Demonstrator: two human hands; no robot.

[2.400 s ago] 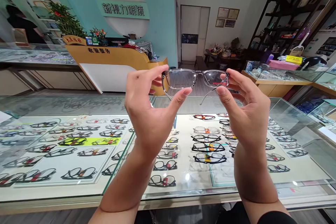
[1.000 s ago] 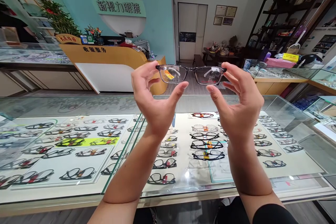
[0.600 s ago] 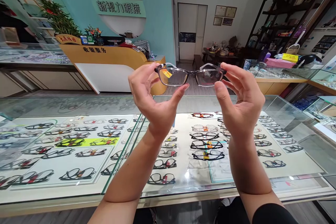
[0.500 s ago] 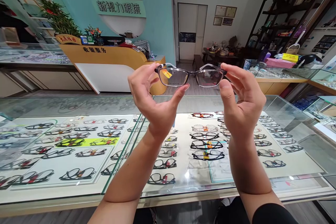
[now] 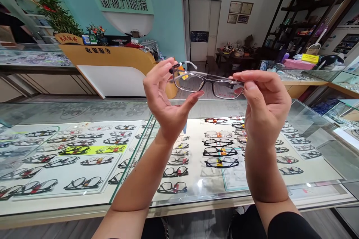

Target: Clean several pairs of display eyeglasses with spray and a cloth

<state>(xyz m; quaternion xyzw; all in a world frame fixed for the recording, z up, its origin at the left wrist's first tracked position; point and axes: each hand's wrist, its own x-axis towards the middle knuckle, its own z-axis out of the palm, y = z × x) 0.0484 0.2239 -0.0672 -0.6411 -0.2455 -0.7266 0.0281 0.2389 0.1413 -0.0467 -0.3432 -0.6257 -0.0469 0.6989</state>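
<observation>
a: glass display case (image 5: 70, 216) below. fingers?
b: my left hand (image 5: 167, 108) grips the eyeglasses (image 5: 208, 81) at the left corner, thumb by the lower rim; they're up above the case, dipping right. my right hand (image 5: 265, 106) pinches the right end.
a: step?
b: mid-air hold for a look, i'd judge. next move calls for light, even grip.

This is looking like an optician's shop. A glass display case (image 5: 202, 209) is sitting at 6 o'clock, with rows of eyeglasses (image 5: 223, 151) lying inside. Up at 11, a wall sign (image 5: 123, 3) is reading 新视力眼镜, basically "New Vision Glasses". A cashier counter (image 5: 126, 58) is standing at 10. Another case (image 5: 300, 86) is stretching off at 3, maybe holding frames too, but the contents are showing too small to tell.
</observation>
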